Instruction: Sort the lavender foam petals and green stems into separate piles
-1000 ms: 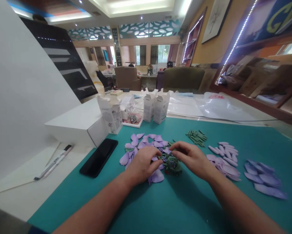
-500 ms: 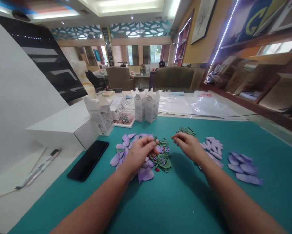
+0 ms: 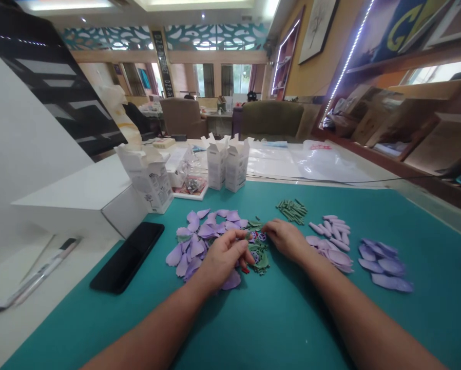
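Note:
My left hand [image 3: 223, 256] rests on the teal mat [image 3: 276, 313], fingers curled over a heap of purple petals [image 3: 199, 237], its fingertips at the edge of a small pile of green and purple pieces [image 3: 258, 251]. My right hand [image 3: 285, 237] lies on the other side of that pile, fingers bent and pinching at the small pieces; what it grips is too small to name.
More purple petals lie to the right in two groups, one [image 3: 332, 241] near my right wrist and one [image 3: 384, 263] farther out. Green sticks [image 3: 292, 209] sit behind. A black phone [image 3: 128, 256], white boxes [image 3: 148, 177], small cartons [image 3: 227, 163] and a pen [image 3: 34, 275] stand left and behind.
Both hands have come back down onto the small green and purple pile after lifting apart half a second ago. The camera has tilted down a little.

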A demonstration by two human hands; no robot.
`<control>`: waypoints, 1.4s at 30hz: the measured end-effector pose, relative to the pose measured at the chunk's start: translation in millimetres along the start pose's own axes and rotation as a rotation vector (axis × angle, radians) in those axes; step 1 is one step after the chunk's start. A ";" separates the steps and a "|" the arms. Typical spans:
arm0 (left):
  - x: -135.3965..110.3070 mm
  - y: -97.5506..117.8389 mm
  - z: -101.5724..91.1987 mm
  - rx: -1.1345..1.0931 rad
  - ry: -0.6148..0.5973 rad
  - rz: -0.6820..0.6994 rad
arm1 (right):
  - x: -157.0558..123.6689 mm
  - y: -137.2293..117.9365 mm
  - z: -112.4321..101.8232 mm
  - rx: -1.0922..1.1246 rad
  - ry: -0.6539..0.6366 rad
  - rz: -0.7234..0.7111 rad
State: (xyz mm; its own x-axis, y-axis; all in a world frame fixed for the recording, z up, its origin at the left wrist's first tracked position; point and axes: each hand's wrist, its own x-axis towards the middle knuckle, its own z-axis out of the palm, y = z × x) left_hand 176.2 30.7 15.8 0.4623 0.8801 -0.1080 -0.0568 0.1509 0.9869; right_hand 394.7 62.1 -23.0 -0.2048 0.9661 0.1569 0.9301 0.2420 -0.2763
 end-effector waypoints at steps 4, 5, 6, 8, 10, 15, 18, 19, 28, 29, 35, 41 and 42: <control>0.8 -6.5 0.4 0.010 -0.015 0.020 | -1.0 0.1 2.1 -0.047 -0.042 -0.017; 1.1 -8.9 0.6 0.025 -0.024 0.025 | -1.3 0.5 2.3 -0.058 -0.042 -0.016; 1.4 -11.3 1.0 0.047 -0.035 0.031 | -1.6 1.0 2.3 -0.064 -0.040 -0.014; 1.4 -15.8 2.0 0.093 -0.052 0.043 | -2.3 2.1 1.6 -0.071 -0.045 -0.014; 0.3 -17.1 2.1 0.134 -0.059 0.053 | -3.1 3.1 0.7 -0.075 -0.056 -0.015; -6.3 3.0 -11.1 0.245 0.072 0.187 | -5.7 8.4 6.5 -0.054 -0.020 -0.002; -10.5 21.0 -23.0 0.289 0.238 0.260 | -5.4 12.9 12.3 -0.063 0.002 0.018; -11.9 25.1 -25.1 0.303 0.284 0.262 | -5.1 12.5 12.0 -0.064 0.015 0.026; -24.0 20.8 -1.7 -0.084 0.129 0.174 | -30.9 -76.6 -33.6 0.811 -0.065 -0.053; -25.9 20.4 -1.5 -0.087 0.134 0.172 | -34.4 -86.9 -34.2 0.870 -0.078 -0.050; -52.1 31.1 -59.0 0.551 0.314 0.231 | -37.3 -103.3 -24.8 0.806 -0.139 -0.091; -86.7 33.9 -154.8 1.396 0.711 -0.229 | -35.6 -95.7 -18.4 0.772 -0.164 -0.087; -89.0 31.4 -161.6 1.432 0.701 -0.314 | -36.3 -96.5 -18.0 0.780 -0.152 -0.085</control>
State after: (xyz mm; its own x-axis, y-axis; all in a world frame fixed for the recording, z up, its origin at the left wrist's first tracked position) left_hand -9.7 29.8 37.0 -0.1985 0.9789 0.0493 0.9674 0.1876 0.1704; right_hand 317.9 2.1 15.0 -0.3570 0.9296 0.0914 0.4392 0.2534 -0.8619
